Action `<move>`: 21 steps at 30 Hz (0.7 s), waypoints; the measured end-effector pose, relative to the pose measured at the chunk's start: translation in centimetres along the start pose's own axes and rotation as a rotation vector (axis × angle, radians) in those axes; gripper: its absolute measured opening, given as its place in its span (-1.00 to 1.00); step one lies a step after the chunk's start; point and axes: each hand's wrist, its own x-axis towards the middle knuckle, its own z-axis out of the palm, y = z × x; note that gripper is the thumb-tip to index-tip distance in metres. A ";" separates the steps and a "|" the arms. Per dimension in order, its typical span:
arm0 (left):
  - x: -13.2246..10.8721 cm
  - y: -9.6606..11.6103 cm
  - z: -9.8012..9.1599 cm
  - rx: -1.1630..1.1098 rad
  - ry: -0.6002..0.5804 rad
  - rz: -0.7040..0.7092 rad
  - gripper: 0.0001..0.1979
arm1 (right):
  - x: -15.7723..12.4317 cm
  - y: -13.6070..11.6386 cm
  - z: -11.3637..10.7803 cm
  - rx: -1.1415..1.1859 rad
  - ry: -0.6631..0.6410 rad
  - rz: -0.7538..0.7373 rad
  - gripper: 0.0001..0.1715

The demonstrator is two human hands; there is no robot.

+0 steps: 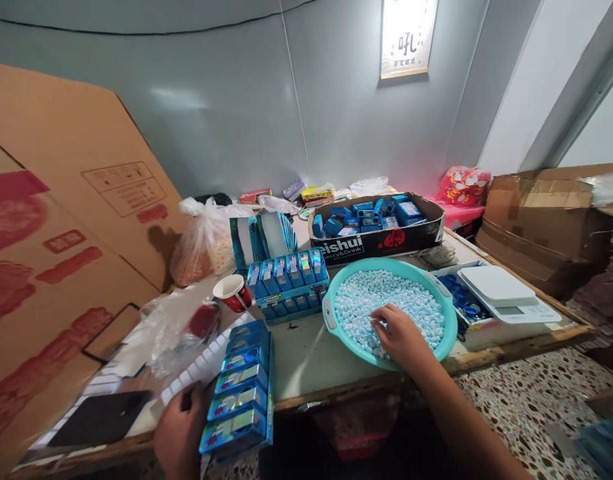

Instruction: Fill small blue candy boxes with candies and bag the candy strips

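Observation:
My right hand [399, 332] reaches over a turquoise basin [452, 320] of small pale blue and white tablets [359, 293]. Its fingers are bent in a pinch just at the tablets, and anything between them is too small to make out. Low on the left, my left hand [179, 427] is closed beside a display box of blue packs [241, 380], near the table's front edge. A small dark spot shows at its fingers; what they grip is unclear. A white notched strip [201, 367] lies just beyond. Behind stands another filled blue display box [289, 290].
A black carton [376, 243] full of blue packs stands behind the basin. To the right sit a white scale [501, 293] and a tray of blue caps [461, 300]. A paper cup [231, 293], plastic bags [206, 243] and a large cardboard box [66, 233] occupy the left.

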 end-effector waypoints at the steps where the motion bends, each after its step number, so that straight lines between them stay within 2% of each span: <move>1: 0.0 -0.1 0.1 -0.002 0.001 -0.005 -0.28 | 0.0 -0.2 -0.1 -0.038 -0.021 0.000 -0.81; 5: 0.3 -0.2 0.3 -0.015 -0.007 -0.014 -0.28 | 0.0 -1.0 -0.3 -0.195 -0.142 0.014 -0.76; 8: 0.3 -0.3 0.3 -0.006 0.006 -0.028 -0.28 | 0.2 -1.2 -0.2 -0.235 -0.175 0.026 -0.81; 16: 0.2 -0.3 0.1 -0.010 0.021 -0.010 -0.33 | 0.3 -0.4 0.3 -0.076 -0.162 0.039 -0.90; 21: 0.2 -0.3 0.3 -0.033 0.048 -0.003 -0.40 | 0.3 -0.1 0.2 0.018 -0.151 0.030 -0.85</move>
